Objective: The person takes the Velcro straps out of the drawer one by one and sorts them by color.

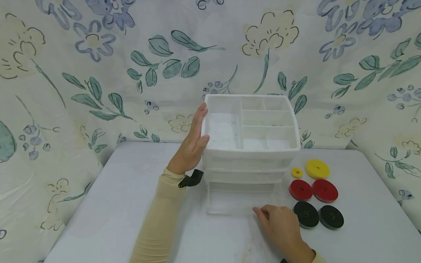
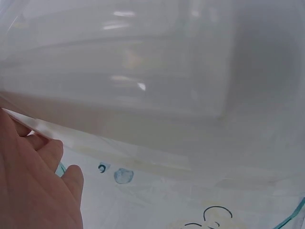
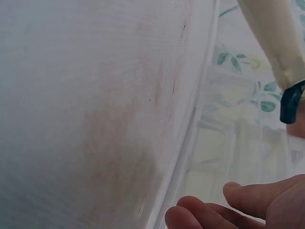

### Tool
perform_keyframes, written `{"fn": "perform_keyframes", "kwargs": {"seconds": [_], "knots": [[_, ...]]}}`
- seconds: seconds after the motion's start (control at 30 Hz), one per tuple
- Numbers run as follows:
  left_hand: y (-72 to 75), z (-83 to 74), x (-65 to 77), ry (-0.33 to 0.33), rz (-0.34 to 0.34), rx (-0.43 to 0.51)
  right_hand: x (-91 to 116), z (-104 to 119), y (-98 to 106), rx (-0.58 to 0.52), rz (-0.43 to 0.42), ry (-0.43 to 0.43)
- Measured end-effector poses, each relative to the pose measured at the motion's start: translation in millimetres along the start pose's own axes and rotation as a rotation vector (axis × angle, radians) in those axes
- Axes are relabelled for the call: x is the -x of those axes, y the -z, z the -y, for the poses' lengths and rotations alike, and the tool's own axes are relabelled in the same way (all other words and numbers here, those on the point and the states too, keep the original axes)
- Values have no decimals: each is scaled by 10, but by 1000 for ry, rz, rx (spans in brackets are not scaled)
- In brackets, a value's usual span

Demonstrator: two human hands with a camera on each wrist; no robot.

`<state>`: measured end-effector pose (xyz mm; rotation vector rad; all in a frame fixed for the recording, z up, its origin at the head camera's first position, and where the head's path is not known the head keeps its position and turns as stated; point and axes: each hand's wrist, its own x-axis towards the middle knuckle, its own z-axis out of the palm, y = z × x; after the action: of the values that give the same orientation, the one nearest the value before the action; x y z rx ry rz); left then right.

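A white plastic drawer organizer [image 1: 250,155] with a divided top tray stands toward the back of the table. Its bottom drawer [image 1: 241,197] is pulled out at the front, and nothing shows inside. My left hand [image 1: 190,146] presses on the organizer's left side with fingers fairly straight; the left wrist view has that hand [image 2: 38,176] beside the white wall. Close to the drawer's front edge is my right hand [image 1: 279,226], its fingers loosely bent. In the right wrist view, thumb and fingers of the hand [image 3: 257,202] are apart, with nothing plainly between them.
Right of the organizer lie discs: a small yellow disc [image 1: 297,172], a large yellow disc [image 1: 317,168], two red discs [image 1: 300,190] and two black discs [image 1: 331,217]. The white table [image 1: 125,182] is backed by a flowered sheet [image 1: 158,109].
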<state>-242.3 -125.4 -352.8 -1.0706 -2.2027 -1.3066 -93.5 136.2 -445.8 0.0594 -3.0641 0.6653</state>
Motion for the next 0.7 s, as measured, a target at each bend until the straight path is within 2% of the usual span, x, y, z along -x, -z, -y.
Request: {"fn": "perform_keyframes", "kwargs": {"seconds": [0.13,0.33,0.7], "knots": [[1,5,-1,-2,1,5,-32,14,14,17,-4,13],[4,5,-2,-1,1,5,-84,20,-5,89,46,30],[4,-3,-4,-4,1,-3,-147,75,-35,146,67,45]]}}
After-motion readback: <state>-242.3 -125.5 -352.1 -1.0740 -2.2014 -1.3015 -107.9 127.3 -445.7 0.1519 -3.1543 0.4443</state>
